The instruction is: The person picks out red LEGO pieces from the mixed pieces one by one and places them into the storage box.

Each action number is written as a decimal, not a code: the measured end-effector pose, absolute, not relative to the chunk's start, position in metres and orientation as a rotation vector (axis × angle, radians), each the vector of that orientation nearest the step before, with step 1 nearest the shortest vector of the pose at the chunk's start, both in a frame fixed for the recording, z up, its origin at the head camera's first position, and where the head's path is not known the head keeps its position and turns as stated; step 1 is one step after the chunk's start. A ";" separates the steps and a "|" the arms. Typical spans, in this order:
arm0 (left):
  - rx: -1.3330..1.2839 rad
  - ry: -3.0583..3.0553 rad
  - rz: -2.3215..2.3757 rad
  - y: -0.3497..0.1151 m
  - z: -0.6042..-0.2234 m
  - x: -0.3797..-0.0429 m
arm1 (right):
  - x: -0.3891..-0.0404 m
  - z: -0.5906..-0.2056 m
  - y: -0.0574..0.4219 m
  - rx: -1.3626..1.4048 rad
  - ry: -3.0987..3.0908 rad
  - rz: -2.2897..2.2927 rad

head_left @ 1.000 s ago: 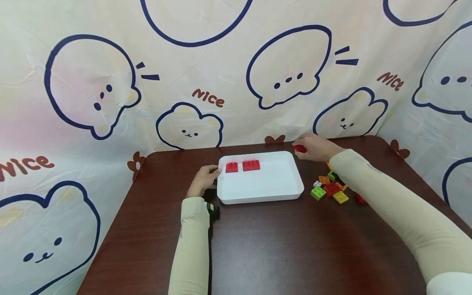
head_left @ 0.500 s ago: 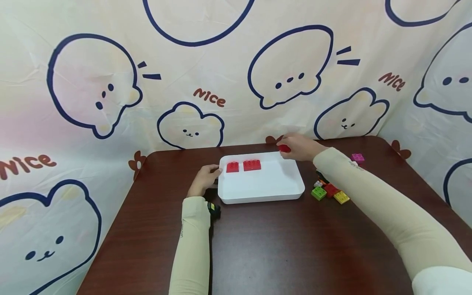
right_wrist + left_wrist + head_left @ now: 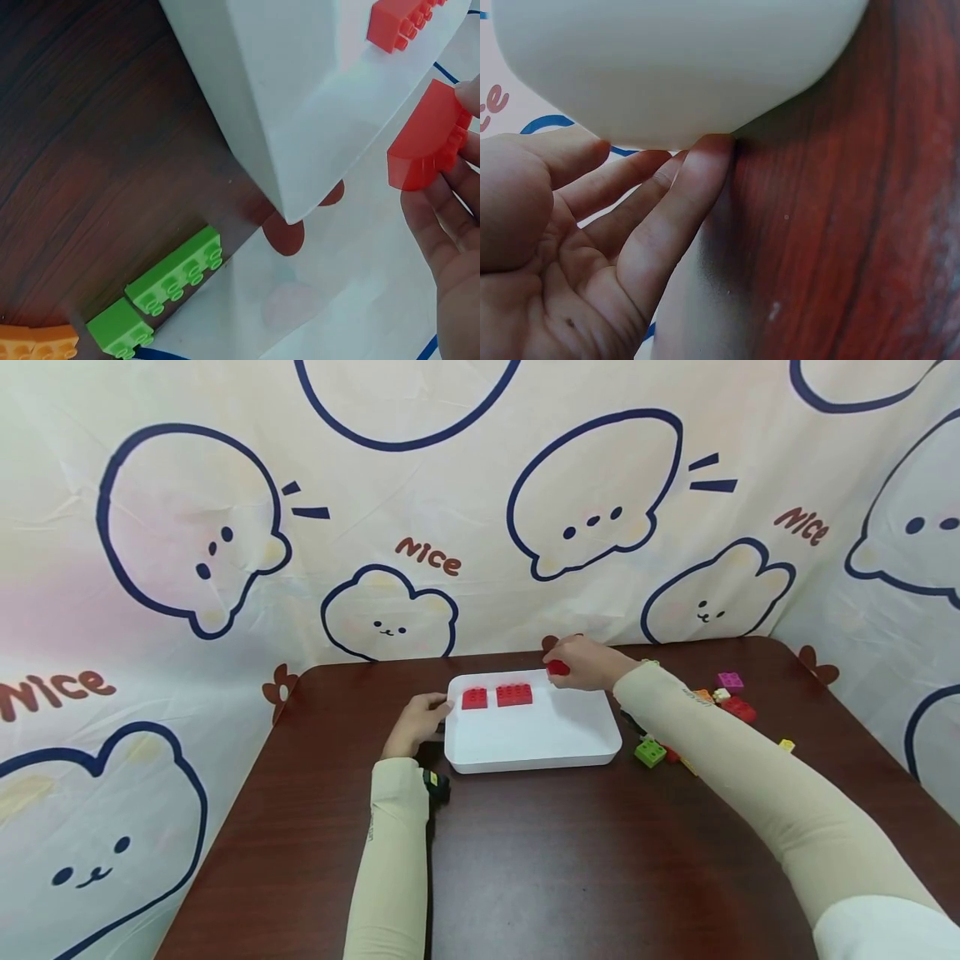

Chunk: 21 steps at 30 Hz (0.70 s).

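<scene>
My right hand (image 3: 588, 662) pinches a red toy building brick (image 3: 426, 139) between thumb and fingers, over the far right part of the white tray (image 3: 536, 739). In the right wrist view the brick has a smooth face, a curved end and studs turned toward the fingers. My left hand (image 3: 414, 725) holds the tray's left end; the left wrist view shows its fingertips right at the tray wall (image 3: 675, 82). Two red bricks lie inside the tray near its far left: a smaller one (image 3: 474, 698) and, beside it, a longer one (image 3: 513, 695).
Right of the tray, loose bricks lie on the dark wooden table (image 3: 525, 860): green (image 3: 650, 752), magenta (image 3: 730, 682), red (image 3: 738, 709) and others partly hidden by my right sleeve. Green bricks (image 3: 176, 270) lie along the table's back edge. A patterned cloth (image 3: 480, 610) hangs behind.
My right hand has moved left with the red brick, from beside the tray's far right corner to over its far rim. The left hand stays on the tray's end.
</scene>
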<state>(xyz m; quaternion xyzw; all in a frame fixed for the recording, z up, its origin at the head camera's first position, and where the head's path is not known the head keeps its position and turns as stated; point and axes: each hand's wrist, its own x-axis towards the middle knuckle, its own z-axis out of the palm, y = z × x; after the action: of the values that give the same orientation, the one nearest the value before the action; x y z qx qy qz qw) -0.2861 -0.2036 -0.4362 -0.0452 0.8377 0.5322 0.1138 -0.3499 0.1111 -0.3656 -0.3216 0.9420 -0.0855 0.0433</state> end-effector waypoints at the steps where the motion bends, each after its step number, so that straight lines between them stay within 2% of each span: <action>1: -0.133 2.455 1.562 -0.204 -0.436 -0.286 | -0.351 -0.367 0.109 -0.978 2.877 -0.256; 21: -0.129 2.483 1.523 -0.204 -0.434 -0.284 | -0.357 -0.389 0.090 -0.973 2.840 -0.168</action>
<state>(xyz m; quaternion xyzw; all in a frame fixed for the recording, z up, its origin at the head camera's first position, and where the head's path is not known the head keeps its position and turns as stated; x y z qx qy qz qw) -0.2844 -0.2041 -0.4337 -0.0441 0.8461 0.5191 0.1129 -0.3566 0.0904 -0.3891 -0.3229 0.9424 -0.0556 0.0676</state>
